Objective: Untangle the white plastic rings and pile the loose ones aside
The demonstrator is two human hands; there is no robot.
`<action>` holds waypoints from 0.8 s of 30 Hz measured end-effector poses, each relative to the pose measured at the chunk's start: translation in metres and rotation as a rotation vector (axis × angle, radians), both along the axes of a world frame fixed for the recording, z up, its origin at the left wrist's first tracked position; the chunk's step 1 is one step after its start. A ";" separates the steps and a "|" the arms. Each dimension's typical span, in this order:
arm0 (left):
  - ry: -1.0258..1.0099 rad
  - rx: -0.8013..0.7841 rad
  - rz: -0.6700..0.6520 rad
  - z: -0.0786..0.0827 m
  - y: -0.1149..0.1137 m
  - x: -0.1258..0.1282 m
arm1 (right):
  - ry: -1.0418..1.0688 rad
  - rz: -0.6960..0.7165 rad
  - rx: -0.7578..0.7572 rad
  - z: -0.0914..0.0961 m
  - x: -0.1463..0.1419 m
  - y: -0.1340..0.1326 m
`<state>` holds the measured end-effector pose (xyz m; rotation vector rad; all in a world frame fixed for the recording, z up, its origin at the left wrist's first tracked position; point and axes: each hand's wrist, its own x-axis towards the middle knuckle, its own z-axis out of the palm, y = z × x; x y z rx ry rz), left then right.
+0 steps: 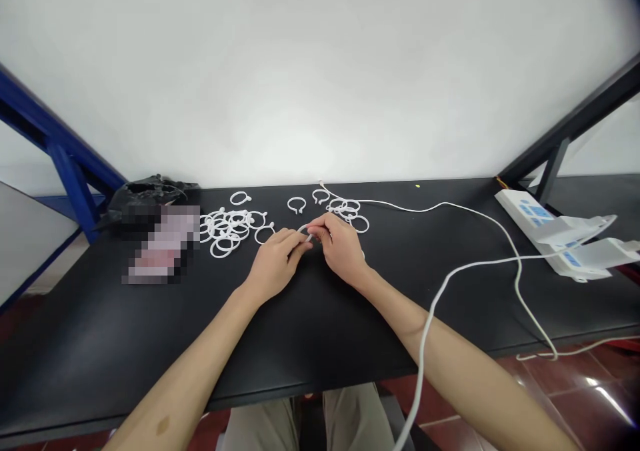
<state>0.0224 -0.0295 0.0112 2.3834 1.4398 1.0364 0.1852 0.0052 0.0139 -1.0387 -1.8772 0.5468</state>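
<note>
Both of my hands meet over the middle of the black table, pinching one white plastic ring [303,228] between them. My left hand [277,259] is closed on its left side, and my right hand [340,243] grips it from the right. Fingers cover most of this ring. Left of my left hand lies a loose heap of similar white rings [225,229]. A few more rings [345,209] lie just beyond my right hand, and one with an open gap [297,204] sits behind the hands.
A black plastic bag [150,194] and a blurred-out flat item [167,244] lie at left. White cable [445,204] runs across the right side, and another strand passes over my right forearm. White boxes with blue print [530,217] stand at far right. A wall [320,91] closes the back.
</note>
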 end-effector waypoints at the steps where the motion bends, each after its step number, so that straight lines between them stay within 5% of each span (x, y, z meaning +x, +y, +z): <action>1: 0.005 0.001 0.000 0.000 0.000 0.000 | -0.010 0.001 0.006 0.000 0.000 0.000; 16: 0.248 0.171 -0.024 0.000 0.009 -0.015 | -0.341 0.001 0.090 0.002 0.005 -0.004; 20: 0.395 0.267 0.169 0.006 0.011 -0.024 | -0.562 -0.084 0.166 0.003 -0.004 -0.004; 24: 0.498 0.162 0.405 0.007 0.013 -0.032 | -0.810 -0.218 0.125 -0.001 -0.028 -0.001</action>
